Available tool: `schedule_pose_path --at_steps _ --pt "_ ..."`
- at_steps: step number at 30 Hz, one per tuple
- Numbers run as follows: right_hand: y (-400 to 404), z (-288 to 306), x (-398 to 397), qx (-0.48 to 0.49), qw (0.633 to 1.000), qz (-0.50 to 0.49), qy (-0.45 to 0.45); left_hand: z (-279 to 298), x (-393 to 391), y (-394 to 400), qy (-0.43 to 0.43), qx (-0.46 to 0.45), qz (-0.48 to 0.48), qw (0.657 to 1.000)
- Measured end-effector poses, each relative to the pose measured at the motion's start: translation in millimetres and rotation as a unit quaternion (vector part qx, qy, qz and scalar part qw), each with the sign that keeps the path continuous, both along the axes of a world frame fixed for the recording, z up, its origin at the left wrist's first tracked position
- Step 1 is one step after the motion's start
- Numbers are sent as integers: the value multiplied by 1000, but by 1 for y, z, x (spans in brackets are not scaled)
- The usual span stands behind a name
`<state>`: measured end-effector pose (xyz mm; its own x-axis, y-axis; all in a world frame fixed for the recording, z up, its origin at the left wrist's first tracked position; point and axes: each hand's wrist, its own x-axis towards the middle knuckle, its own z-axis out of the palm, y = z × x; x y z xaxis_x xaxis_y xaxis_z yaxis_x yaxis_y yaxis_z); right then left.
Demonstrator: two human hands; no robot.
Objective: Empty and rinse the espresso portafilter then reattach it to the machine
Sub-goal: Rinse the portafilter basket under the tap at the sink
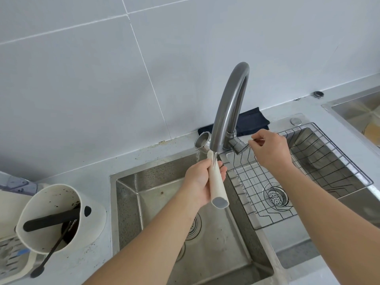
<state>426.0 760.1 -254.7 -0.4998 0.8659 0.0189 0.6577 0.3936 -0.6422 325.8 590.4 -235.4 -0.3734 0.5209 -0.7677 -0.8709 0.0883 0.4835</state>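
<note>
My left hand (200,181) grips the cream handle of the portafilter (218,188) over the left sink basin. Its metal basket head (202,141) points away from me, tilted, just left of the grey gooseneck faucet (228,103). Water runs from the spout over the handle and drips off the head. My right hand (268,149) hovers beside the faucet's lever (238,146), fingers loosely curled, and whether they touch the lever is unclear. The espresso machine is out of view.
A cream knock box (59,218) with a black bar and dark grounds stands on the counter at left, a black brush leaning in it. A wire rack (304,173) sits in the right basin. A dark cloth (253,121) lies behind the faucet. Another sink (357,112) is far right.
</note>
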Motion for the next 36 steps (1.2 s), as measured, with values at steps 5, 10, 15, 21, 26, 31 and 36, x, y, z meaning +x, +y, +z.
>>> schedule_pose_path --at_steps 5,10,15,21,26,31,36 --pt "1 0 0 2 1000 3 3 -1 -4 3 -15 -2 0 1000" --pt "1 -1 0 6 1000 4 1 -4 -3 2 -29 3 1 1000" --pt "0 0 0 9 1000 2 0 -9 -3 -5 -40 5 -6 999" --pt "0 1 0 9 1000 1 0 -9 -1 -21 -66 12 -14 998" --pt "-1 1 0 12 1000 6 2 -2 -3 -23 -66 18 5 998" --pt "-1 1 0 11 1000 5 1 3 -7 -9 -48 4 18 999" --pt "0 0 -1 12 1000 4 0 3 -11 9 -28 -14 26 999"
